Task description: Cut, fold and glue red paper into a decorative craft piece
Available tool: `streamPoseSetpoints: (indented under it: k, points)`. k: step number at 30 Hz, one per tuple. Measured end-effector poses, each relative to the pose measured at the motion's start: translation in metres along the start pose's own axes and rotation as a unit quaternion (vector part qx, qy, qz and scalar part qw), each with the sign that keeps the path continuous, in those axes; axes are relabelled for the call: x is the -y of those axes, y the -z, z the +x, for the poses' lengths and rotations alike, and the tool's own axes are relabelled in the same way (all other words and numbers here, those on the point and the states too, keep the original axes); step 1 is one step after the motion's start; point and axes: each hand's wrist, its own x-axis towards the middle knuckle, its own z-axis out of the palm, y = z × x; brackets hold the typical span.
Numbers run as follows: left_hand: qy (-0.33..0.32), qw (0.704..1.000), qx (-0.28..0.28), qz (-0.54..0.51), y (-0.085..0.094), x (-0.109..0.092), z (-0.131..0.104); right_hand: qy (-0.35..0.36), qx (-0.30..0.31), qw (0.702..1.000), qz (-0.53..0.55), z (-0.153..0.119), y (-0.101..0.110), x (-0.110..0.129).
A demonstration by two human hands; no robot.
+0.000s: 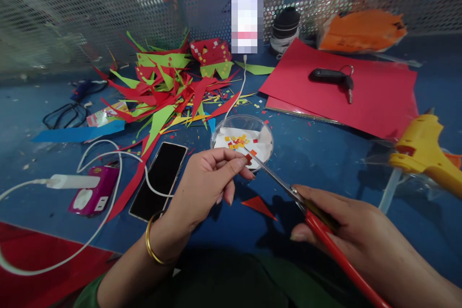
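Between thumb and fingertips, my left hand (216, 173) pinches a small red paper piece (249, 158) over the near edge of a clear round dish (271, 147). White paper and several small yellow, orange and red squares (236, 142) lie in the dish. My right hand (346, 226) is wrapped round the red handles of long scissors (279, 180), whose blades point up and left to the red piece. The blades look nearly closed. On the blue table below the dish lies a red-orange paper triangle (259, 206).
Red and green paper strips (162, 82) heap at the back left. A phone (159, 180), a purple socket box (94, 192) and a white cable are left. Red sheets (325, 86) with a key (330, 76), and a yellow glue gun (418, 144), lie right. A lit screen (247, 9) stands behind.
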Motion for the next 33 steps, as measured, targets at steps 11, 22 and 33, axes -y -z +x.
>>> streamPoseSetpoints:
  k: [11,22,33]
  points:
    - [-0.003,1.0,0.001,-0.015,0.0001,0.0005,0.0014,-0.023,0.022,0.999,0.023,-0.0009,0.0001,0.0009]
    - [-0.012,1.0,0.003,-0.017,0.0008,0.0024,0.0015,-0.025,0.002,1.0,0.011,0.0002,0.0025,-0.0004]
    - [-0.023,0.999,-0.019,-0.016,0.0009,0.0037,0.0028,0.061,-0.052,0.994,-0.078,0.0023,0.0052,0.0081]
